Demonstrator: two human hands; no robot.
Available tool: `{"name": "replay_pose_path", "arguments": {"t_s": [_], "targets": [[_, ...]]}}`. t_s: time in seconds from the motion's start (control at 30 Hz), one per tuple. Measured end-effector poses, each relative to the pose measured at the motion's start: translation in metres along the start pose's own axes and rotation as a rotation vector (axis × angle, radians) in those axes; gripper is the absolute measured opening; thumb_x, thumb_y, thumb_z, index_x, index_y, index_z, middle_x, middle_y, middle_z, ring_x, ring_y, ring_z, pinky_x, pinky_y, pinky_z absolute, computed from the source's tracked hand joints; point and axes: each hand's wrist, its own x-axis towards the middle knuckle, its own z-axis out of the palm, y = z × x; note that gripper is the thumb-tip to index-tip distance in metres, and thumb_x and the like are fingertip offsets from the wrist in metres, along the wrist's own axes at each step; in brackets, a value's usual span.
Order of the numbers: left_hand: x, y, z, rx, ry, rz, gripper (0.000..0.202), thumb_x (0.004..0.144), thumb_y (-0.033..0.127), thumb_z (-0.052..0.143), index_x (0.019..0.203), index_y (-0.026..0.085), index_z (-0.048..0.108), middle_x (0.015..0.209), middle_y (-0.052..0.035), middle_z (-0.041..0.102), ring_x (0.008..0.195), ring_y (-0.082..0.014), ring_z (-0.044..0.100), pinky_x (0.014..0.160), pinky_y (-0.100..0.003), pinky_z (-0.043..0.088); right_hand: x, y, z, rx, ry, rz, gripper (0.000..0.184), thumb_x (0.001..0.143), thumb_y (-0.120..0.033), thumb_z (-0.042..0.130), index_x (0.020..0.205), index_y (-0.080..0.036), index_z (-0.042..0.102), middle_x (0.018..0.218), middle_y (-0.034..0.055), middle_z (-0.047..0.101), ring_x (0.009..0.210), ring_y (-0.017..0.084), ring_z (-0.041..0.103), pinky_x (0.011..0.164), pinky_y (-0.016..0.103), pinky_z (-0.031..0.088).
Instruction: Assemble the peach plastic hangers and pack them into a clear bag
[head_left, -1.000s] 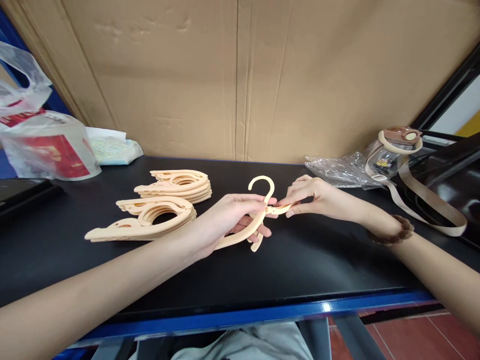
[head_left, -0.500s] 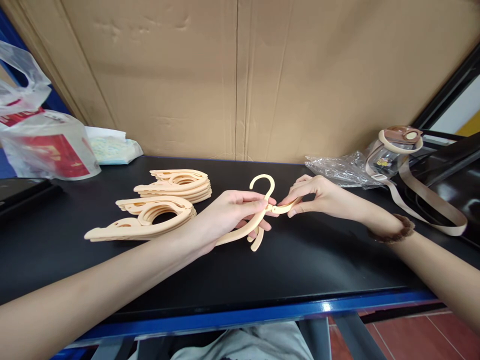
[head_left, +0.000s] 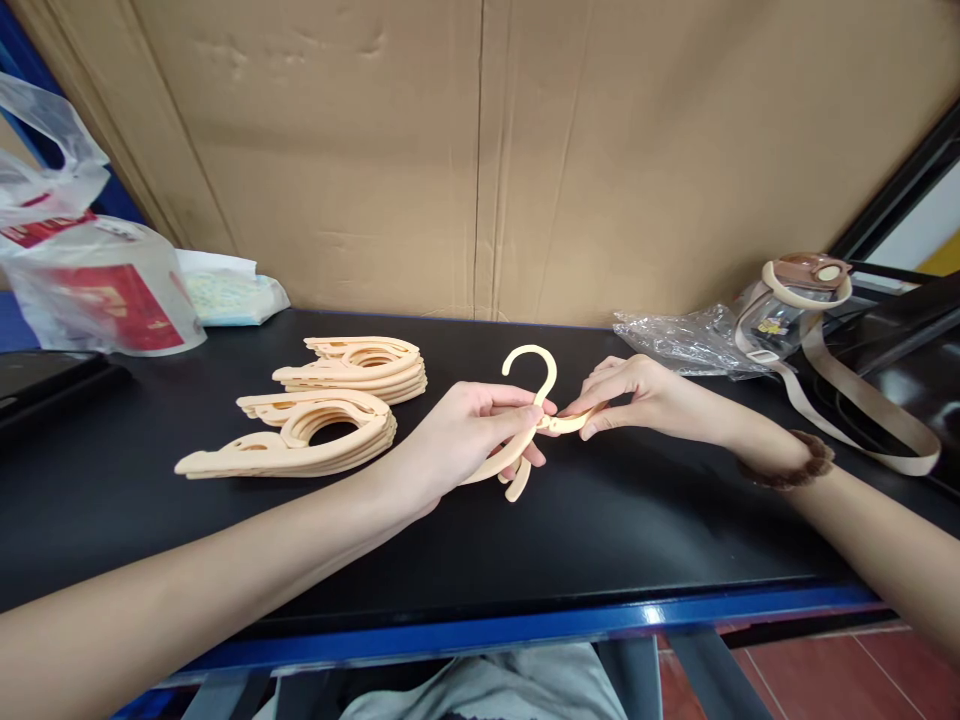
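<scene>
A cream plastic folding hanger (head_left: pixel 551 372) is held between my two hands above the black table, its hook pointing up. My left hand (head_left: pixel 480 425) is closed on it just below the hook, thumb on top and fingers behind. With thumb and fingers, my right hand (head_left: pixel 626 395) pinches the short hinged piece on the right side of the hanger. One long arm of the hanger slants down to the left, partly behind my left wrist. Left of my hands lie two stacks of folded hangers, a near stack (head_left: pixel 300 450) and a far stack (head_left: pixel 360 372).
On the black table (head_left: pixel 600 540), crumpled clear plastic wrap (head_left: pixel 675 335) and a strapped water bottle (head_left: pixel 787 310) stand at the right. A plastic bag (head_left: pixel 112 290), a tissue pack (head_left: pixel 232 290) and a dark flat device (head_left: pixel 45 385) are at the left. Cardboard (head_left: pixel 337 150) walls the back.
My right fingers have shifted slightly left along the hinged piece, closer to my left hand. Both hands still hold the hanger, and the view has moved a little.
</scene>
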Motion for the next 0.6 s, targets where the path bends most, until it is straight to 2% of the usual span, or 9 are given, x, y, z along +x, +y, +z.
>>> {"name": "replay_pose_path", "arguments": {"t_s": [0.2, 0.3, 0.4, 0.47, 0.6], "targets": [[0.004, -0.004, -0.002, 0.018, 0.035, 0.003, 0.018, 0.090, 0.021, 0.054, 0.093, 0.008, 0.066, 0.060, -0.0016, 0.061, 0.045, -0.0067, 0.047, 0.048, -0.020, 0.037, -0.001, -0.001, 0.000, -0.044, -0.006, -0.014, 0.027, 0.084, -0.040, 0.065, 0.102, -0.023, 0.075, 0.073, 0.0018, 0.072, 0.061, 0.012, 0.058, 0.067, 0.028, 0.041], [0.007, -0.006, -0.003, 0.005, 0.065, -0.006, 0.019, 0.091, 0.019, 0.052, 0.098, 0.008, 0.065, 0.062, -0.0008, 0.062, 0.045, -0.0064, 0.048, 0.049, -0.020, 0.038, -0.002, -0.003, 0.001, -0.106, 0.012, 0.015, 0.029, 0.085, -0.044, 0.063, 0.098, -0.022, 0.076, 0.073, 0.0013, 0.071, 0.061, 0.011, 0.057, 0.063, 0.026, 0.039], [0.008, -0.006, -0.002, -0.012, 0.125, -0.018, 0.023, 0.092, 0.022, 0.053, 0.106, 0.008, 0.065, 0.066, -0.0020, 0.064, 0.054, -0.0086, 0.056, 0.055, -0.020, 0.044, -0.002, -0.008, 0.002, -0.147, 0.025, 0.115, 0.030, 0.085, -0.046, 0.062, 0.100, -0.024, 0.075, 0.078, 0.0006, 0.072, 0.065, 0.012, 0.058, 0.062, 0.024, 0.038], [0.007, -0.004, 0.000, -0.042, 0.161, -0.007, 0.027, 0.093, 0.025, 0.052, 0.113, 0.010, 0.063, 0.075, -0.0049, 0.068, 0.068, -0.0120, 0.063, 0.062, -0.021, 0.049, -0.002, -0.012, 0.004, -0.151, 0.036, 0.191, 0.032, 0.085, -0.048, 0.060, 0.102, -0.024, 0.074, 0.077, -0.0002, 0.071, 0.065, 0.012, 0.058, 0.061, 0.024, 0.038], [0.006, -0.001, 0.002, -0.094, 0.170, 0.037, 0.033, 0.096, 0.024, 0.044, 0.126, 0.016, 0.056, 0.110, -0.0104, 0.068, 0.086, -0.0172, 0.068, 0.073, -0.028, 0.053, 0.000, -0.016, 0.008, -0.218, 0.128, 0.290, 0.035, 0.087, -0.053, 0.055, 0.097, -0.024, 0.072, 0.065, -0.0028, 0.064, 0.059, 0.012, 0.052, 0.056, 0.024, 0.034]]}}
